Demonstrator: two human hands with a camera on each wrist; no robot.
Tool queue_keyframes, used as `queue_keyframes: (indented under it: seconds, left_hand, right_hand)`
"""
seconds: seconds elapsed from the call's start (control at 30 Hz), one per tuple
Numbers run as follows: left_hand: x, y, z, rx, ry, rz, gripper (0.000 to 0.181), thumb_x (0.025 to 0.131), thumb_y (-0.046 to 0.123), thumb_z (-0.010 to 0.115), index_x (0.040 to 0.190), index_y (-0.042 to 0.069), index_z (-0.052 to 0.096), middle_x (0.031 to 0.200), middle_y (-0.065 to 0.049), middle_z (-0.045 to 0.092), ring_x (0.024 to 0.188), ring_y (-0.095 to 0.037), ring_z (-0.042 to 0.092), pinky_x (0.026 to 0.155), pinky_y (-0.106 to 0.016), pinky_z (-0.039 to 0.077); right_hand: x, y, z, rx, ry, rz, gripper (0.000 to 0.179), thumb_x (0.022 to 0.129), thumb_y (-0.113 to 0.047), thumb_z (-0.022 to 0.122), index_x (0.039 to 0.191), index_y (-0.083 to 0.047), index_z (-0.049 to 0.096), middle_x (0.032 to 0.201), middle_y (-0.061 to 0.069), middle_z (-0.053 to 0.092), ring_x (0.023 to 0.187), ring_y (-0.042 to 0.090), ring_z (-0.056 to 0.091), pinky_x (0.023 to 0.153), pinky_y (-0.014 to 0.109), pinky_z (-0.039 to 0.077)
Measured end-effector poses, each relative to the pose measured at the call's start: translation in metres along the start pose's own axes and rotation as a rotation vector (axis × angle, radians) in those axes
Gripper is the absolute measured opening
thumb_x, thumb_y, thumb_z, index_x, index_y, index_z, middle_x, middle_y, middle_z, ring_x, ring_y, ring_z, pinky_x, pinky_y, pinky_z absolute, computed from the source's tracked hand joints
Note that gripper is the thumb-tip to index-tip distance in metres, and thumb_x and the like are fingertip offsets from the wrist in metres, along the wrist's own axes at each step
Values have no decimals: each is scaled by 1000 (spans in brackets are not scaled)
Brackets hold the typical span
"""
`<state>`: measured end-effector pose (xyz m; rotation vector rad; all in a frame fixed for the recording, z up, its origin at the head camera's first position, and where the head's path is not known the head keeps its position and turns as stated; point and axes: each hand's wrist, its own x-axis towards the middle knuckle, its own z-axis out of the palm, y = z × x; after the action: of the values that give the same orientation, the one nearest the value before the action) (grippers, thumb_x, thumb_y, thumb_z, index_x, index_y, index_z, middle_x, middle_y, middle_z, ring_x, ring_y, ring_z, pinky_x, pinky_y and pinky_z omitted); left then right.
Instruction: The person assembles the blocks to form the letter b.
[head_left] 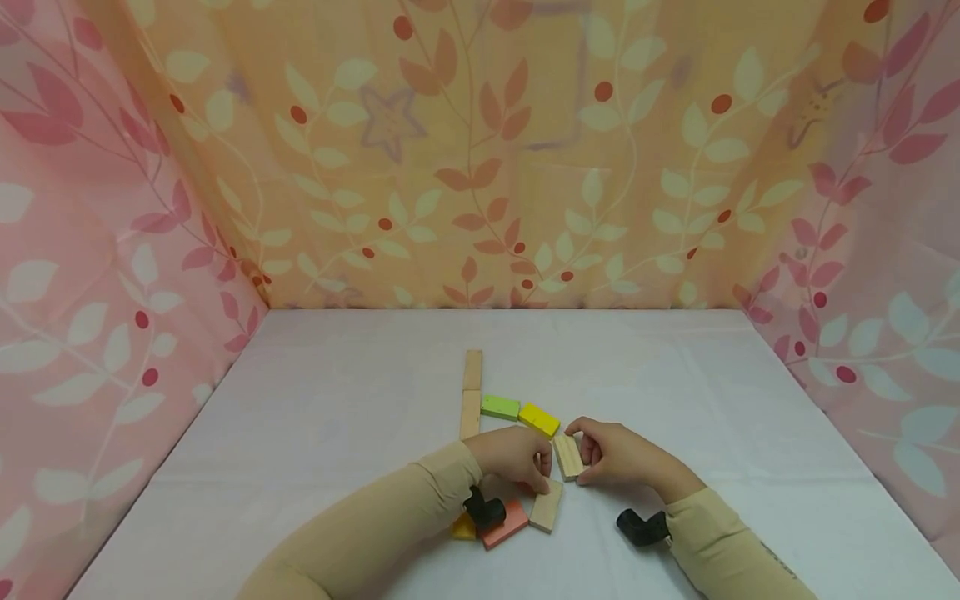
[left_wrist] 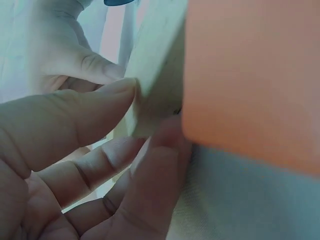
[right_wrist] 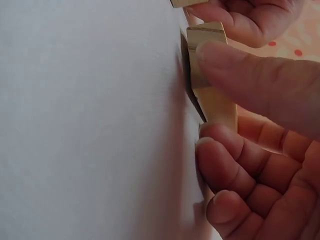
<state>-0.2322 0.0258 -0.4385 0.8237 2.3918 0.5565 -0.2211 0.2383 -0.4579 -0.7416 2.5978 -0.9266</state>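
Observation:
Two plain wooden blocks lie by the hands on the white cloth, part of a curved row. My left hand (head_left: 513, 454) pinches the end of the nearer wooden block (head_left: 547, 510), its thumb and fingertips on either side of it in the left wrist view. With thumb and fingers at its opposite ends, my right hand (head_left: 622, 454) holds the other wooden block (head_left: 568, 458); the right wrist view shows this block (right_wrist: 222, 107) at the cloth. Just beyond it sits a yellow block (head_left: 539, 419), and a coral block (head_left: 507, 525) stands beside the left hand's block.
A green block (head_left: 500, 407) adjoins a straight line of wooden blocks (head_left: 472, 369), partly covered by the left arm. An orange-yellow block (head_left: 464, 527) shows under the left sleeve. Black wrist cameras (head_left: 642, 527) hang near the cloth. Floral curtains (head_left: 480, 167) enclose the table's back and sides.

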Motion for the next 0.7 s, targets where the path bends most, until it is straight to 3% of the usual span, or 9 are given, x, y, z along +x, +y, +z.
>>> queue_keyframes:
  seconds: [0.2,0.33,0.53,0.7]
  left_hand:
    - [-7,-2,-9,-16,0,-12,17,77,21,74,73,16,58,66,5,59,61,-8,53,57,-21,41]
    - [-13,-2,-12,-29,-27,-58,16,77,20,73,73,15,58,65,3,59,60,-9,54,57,-22,41]
    - [-18,-4,-7,14,-67,-117,14,78,23,73,74,19,60,67,4,58,61,-9,53,59,-23,40]
    - [-21,-5,-4,17,-58,-100,14,77,21,74,73,20,60,66,5,58,60,-8,54,58,-22,40]
  right_hand:
    - [2,-2,3,-15,29,1,58,67,-20,81,112,-4,48,74,0,52,62,7,46,58,22,42]
    - [3,-5,5,-23,41,27,59,67,-21,81,111,-4,48,73,0,51,62,7,46,59,22,41]
    - [4,-10,7,-20,46,36,59,66,-21,82,110,-3,47,73,0,50,62,8,45,58,22,40]
    - [4,-11,9,-29,59,35,57,66,-21,82,108,-3,47,72,0,50,62,7,44,57,22,39]
